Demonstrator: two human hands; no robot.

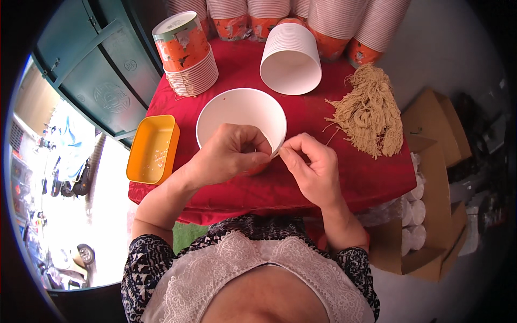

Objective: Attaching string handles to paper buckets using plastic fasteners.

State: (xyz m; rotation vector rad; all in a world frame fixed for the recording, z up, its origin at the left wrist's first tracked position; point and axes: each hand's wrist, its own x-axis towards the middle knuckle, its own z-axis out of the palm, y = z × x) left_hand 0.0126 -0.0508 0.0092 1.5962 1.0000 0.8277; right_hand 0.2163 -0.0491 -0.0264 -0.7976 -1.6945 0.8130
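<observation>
A teal metal door [110, 89] stands at the left beside a bright opening [105, 215]. Red cloth [186, 118] covers the desk [371, 183]. At the right, an open cardboard box [440, 188] holds white round-ended things [417, 212]; something green [188, 234] shows below the cloth.

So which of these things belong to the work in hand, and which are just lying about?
Seemingly in use:
white-lined cup
left hand and right hand, pinching at its rim
tan strings, likely: similar strands hang on the upturned stack

Apparently lying about:
open cardboard box
yellow tray, untouched
</observation>
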